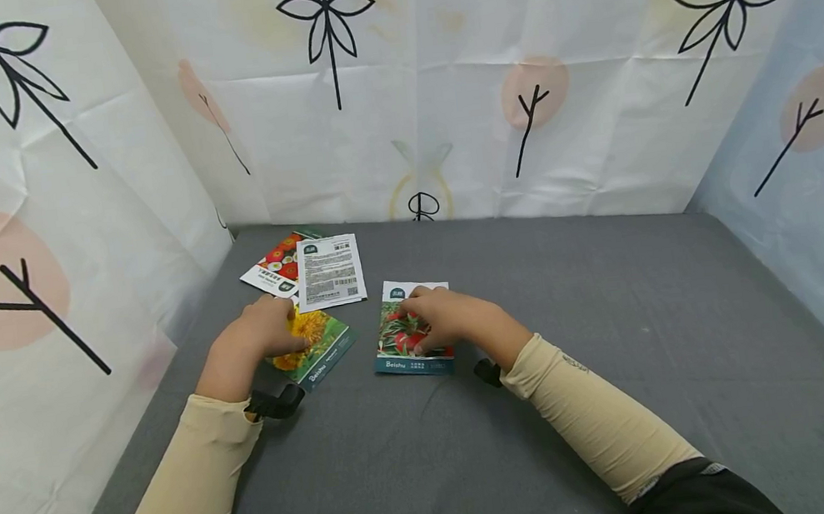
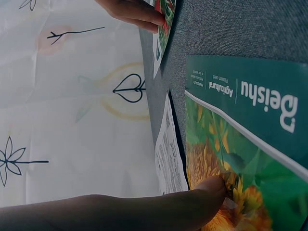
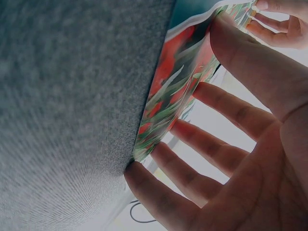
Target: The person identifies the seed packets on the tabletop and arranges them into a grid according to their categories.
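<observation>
Four packets on a grey table [image 1: 586, 339]; places taken from the white packet.

White packet [image 1: 331, 272]: closely printed face upward, with barcode, square code and green logo; text too fine to read. Laid over part of the flower packet [image 1: 279, 262], an overlap suggesting a loose pile rather than a row.

Flower packet: left of the white packet and slightly behind; red blooms, lettering illegible.

Yellow packet [image 1: 327, 351]: in front of the white packet, askew. Teal band reads "Beishu" and "Agricultural". Left hand [image 1: 255, 330] over it, thumb resting on the picture, probably to steady a slick surface; other fingers hidden, so whether they clamp it cannot be told.

Red-green packet [image 1: 394, 338]: right of the white packet and nearer the person, apart from it, nearly square-on. Teal band reads "Beishu". Right hand [image 1: 454, 317] upon it, thumb and fingers apart, tips touching without clamping, likely for purchase on something thin.
</observation>
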Tool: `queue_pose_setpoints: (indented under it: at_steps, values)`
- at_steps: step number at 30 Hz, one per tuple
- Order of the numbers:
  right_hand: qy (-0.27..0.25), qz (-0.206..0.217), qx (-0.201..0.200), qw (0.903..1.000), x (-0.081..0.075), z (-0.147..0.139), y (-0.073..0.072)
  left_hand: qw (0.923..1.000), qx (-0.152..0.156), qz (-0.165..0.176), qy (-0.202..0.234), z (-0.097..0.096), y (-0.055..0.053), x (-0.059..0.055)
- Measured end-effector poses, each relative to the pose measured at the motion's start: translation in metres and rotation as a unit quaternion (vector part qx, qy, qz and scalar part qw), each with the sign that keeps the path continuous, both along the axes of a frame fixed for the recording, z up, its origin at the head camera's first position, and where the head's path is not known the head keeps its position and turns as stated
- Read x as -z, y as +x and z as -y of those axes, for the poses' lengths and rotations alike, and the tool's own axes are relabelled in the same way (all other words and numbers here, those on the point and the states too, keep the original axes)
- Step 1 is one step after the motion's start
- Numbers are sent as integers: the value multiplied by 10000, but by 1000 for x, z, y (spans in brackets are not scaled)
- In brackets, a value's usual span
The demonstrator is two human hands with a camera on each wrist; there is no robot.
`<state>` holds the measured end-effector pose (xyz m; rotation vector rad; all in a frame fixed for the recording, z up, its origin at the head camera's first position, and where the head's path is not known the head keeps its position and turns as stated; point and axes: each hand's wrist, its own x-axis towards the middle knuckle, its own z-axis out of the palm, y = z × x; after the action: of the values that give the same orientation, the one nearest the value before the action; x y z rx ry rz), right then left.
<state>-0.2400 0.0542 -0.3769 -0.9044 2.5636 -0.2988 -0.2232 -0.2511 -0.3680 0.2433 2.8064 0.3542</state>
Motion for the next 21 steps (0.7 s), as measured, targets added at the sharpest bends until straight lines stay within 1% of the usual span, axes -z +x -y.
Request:
queue_pose_setpoints:
  at_steps: [7,21]
  values:
    - [-8,-2,21,10000,1,-1,-1,10000,-20,40,4,-1,1,-2]
    - [-3,90,142,9999,-4,-6,3,10000,-7,46,8,-1,1,-1]
